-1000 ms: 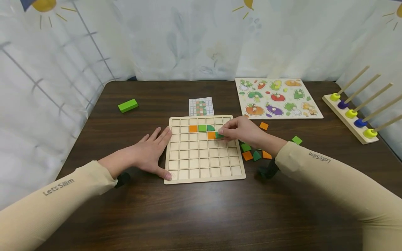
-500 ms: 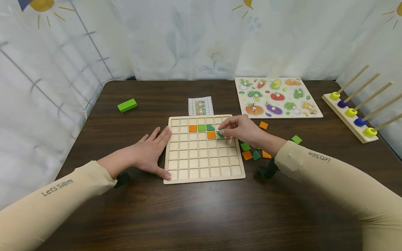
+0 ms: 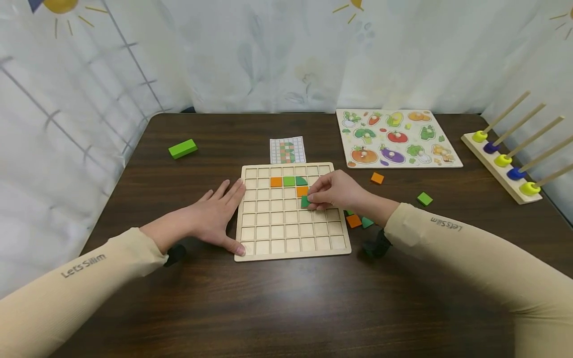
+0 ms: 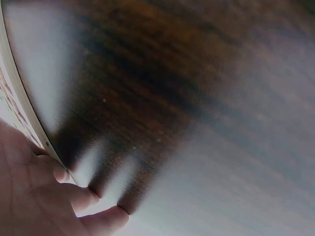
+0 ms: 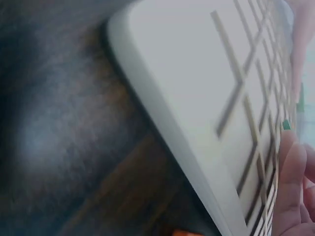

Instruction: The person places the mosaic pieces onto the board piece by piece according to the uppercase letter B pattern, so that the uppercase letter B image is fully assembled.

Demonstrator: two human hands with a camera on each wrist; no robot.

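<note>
A wooden grid board (image 3: pixel 277 232) lies on the table, with an orange square tile (image 3: pixel 276 182), a light green square tile (image 3: pixel 289 181) and a dark green rounded tile (image 3: pixel 301 181) in one row. Below the rounded tile sits another orange tile (image 3: pixel 302 191). My right hand (image 3: pixel 333 191) pinches a dark green tile (image 3: pixel 305 202) at the cell just under that one; the fingers hide part of it. With fingers spread, my left hand (image 3: pixel 215 216) rests against the board's left edge, thumb on its lower left corner.
A printed pattern card (image 3: pixel 287 150) lies behind the board. Loose tiles, including an orange one (image 3: pixel 353 221), lie to its right, partly under my right arm. Farther out are a vegetable puzzle (image 3: pixel 394 136), a peg stand (image 3: pixel 501 166) and a green block (image 3: pixel 182 148).
My right hand has moved the dark green tile left and toward me, from beside the lower orange tile to just below it. The left hand has stayed in place.
</note>
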